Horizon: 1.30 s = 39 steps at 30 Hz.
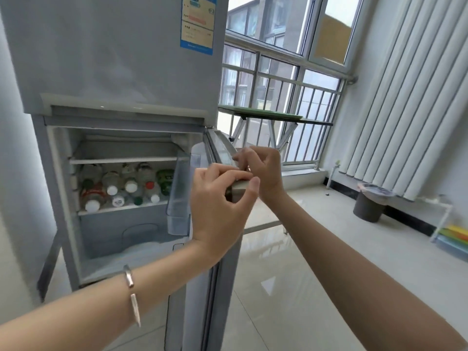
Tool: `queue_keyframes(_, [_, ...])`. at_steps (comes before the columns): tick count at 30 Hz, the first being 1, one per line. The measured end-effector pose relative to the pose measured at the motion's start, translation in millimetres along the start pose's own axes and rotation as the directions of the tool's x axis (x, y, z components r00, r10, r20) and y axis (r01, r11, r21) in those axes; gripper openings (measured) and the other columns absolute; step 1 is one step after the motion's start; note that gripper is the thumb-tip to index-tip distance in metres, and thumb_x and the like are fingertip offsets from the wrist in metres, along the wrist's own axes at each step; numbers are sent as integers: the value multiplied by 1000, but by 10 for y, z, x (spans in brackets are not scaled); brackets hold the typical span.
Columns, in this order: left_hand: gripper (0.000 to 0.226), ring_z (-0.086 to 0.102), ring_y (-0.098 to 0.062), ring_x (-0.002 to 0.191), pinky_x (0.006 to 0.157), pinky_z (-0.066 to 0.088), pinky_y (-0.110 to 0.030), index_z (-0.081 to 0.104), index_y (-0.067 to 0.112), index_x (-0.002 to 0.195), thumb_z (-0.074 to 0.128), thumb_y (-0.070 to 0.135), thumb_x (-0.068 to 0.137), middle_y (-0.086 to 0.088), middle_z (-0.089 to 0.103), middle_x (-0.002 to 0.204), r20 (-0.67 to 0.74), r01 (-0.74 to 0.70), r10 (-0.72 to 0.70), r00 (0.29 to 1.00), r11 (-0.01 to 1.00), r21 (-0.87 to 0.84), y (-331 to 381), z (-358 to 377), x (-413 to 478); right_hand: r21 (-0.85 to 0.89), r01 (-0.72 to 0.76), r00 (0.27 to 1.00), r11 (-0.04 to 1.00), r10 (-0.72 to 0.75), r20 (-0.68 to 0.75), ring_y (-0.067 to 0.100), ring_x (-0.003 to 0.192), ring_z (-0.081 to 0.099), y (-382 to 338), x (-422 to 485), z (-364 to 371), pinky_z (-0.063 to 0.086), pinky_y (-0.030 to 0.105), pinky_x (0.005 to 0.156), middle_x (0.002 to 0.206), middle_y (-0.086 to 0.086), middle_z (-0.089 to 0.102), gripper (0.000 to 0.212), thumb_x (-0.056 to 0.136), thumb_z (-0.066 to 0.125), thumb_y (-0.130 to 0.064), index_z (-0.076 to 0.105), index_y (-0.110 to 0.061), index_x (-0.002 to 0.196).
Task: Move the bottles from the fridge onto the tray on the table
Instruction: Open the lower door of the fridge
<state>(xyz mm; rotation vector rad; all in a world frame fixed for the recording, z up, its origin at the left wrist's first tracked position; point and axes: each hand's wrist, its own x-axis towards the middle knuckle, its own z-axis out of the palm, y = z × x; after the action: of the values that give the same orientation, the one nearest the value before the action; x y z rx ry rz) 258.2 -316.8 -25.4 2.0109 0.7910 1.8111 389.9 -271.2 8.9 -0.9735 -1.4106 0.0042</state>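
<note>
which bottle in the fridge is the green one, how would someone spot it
Look into the open lower compartment of the fridge, at the shelf crowded with bottles. The green bottle lies at the far right end, the only green-bodied one among clear ones.

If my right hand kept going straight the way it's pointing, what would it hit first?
Probably the fridge door itself: the right hand points up and left, fingers already at the door's top edge near the left hand. Depth is unclear, so whether it touches yet is uncertain.

Both hands, left hand [222, 198] and right hand [263, 171], grip the open fridge door [222, 153] beside shelved bottles [121, 186]
</note>
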Motion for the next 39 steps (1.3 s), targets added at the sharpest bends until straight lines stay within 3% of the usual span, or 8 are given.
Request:
queue_keyframes(2, [36, 46, -10, 97, 82, 37, -13, 76, 25, 96, 54, 50, 83, 13, 63, 92, 49, -54, 53, 997, 999, 5, 48, 129, -10, 33, -52, 999, 998, 52, 3, 38, 68, 69, 57, 8, -212, 55, 31, 67, 49, 26, 57, 35, 79, 49, -4, 59, 6, 47])
queue_keyframes(5, [40, 48, -11, 98, 83, 38, -14, 75, 26, 106, 53, 52, 85, 13, 66, 98, 139, -149, 142, 980, 988, 39, 92, 334, 14, 48, -187, 982, 981, 186, 32, 29, 87, 73, 165, 50, -529, 57, 43, 86, 60, 20, 65, 24, 77, 56, 1, 65, 10, 57])
queue_keyframes(9, [47, 52, -13, 103, 84, 45, -22, 73, 25, 113, 51, 55, 85, 12, 71, 108, 239, -260, 237, 942, 963, 66, 151, 623, 86, 131, -490, 866, 862, 464, 185, 34, 106, 67, 225, 121, -978, 51, 49, 98, 98, 18, 74, 12, 79, 67, -8, 77, -2, 82])
queue_keyframes(12, [46, 52, -9, 107, 88, 48, -25, 67, 25, 121, 51, 51, 87, 13, 69, 117, 316, -323, 291, 903, 945, 53, 194, 860, 103, -68, -556, 785, 829, 550, 285, 29, 105, 68, 165, 243, -1288, 53, 41, 94, 110, 13, 73, 24, 84, 65, -10, 75, -5, 105])
queue_keyframes(20, [54, 47, -18, 128, 105, 39, -26, 55, 10, 134, 63, 31, 84, -1, 62, 132, 421, -451, 404, 812, 893, 14, 137, 1409, 133, -467, -453, 722, 759, 620, 307, 8, 97, 67, 95, 447, -1699, 53, 19, 82, 107, -3, 73, 24, 89, 63, -16, 75, -17, 110])
queue_keyframes(27, [20, 60, -9, 109, 94, 45, -19, 71, 13, 102, 60, 17, 86, 4, 66, 116, 283, -147, 186, 941, 977, -153, -117, 1599, 200, -650, -299, 772, 699, 577, 265, -5, 76, 57, 132, 527, -1731, 41, 15, 72, 88, -12, 64, 24, 88, 59, -13, 76, -22, 103])
queue_keyframes(32, [28, 62, -8, 99, 92, 48, -22, 72, 19, 100, 54, 7, 81, 7, 71, 101, 239, 129, -73, 968, 964, -231, -160, 1754, 340, -789, -188, 798, 584, 559, 224, 16, 102, 59, 121, 508, -1579, 42, 23, 78, 114, 2, 63, 26, 89, 56, -15, 66, -17, 112])
queue_keyframes(39, [28, 64, -7, 77, 76, 55, -28, 68, 21, 82, 54, -2, 81, 13, 68, 77, 230, 223, -167, 959, 943, -247, -155, 1798, 573, -919, -78, 781, 386, 597, 184, 33, 115, 51, 157, 492, -1264, 42, 52, 99, 123, 14, 56, 38, 89, 51, -18, 47, -14, 126])
